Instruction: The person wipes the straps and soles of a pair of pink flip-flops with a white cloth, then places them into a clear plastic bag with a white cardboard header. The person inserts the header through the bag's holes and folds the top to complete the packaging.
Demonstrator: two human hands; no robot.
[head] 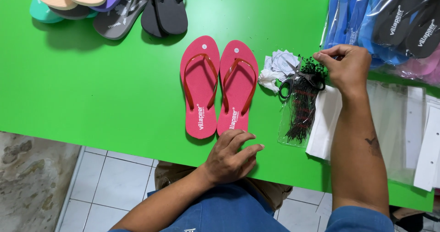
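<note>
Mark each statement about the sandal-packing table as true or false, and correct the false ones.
1. The pink flip-flops lie side by side on the green table. True.
2. The left hand grips the scissors. False: it rests on the table edge by the heel of one flip-flop; the scissors lie near the right hand.
3. The right hand pinches at the black tag fasteners. True.
4. The pink flip-flops lie soles up. False: their straps face up.
5. Bagged sandals sit at the far right. True.

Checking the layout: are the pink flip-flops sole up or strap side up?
Strap side up: the red straps show on both flip-flops, flat on the table.
</note>
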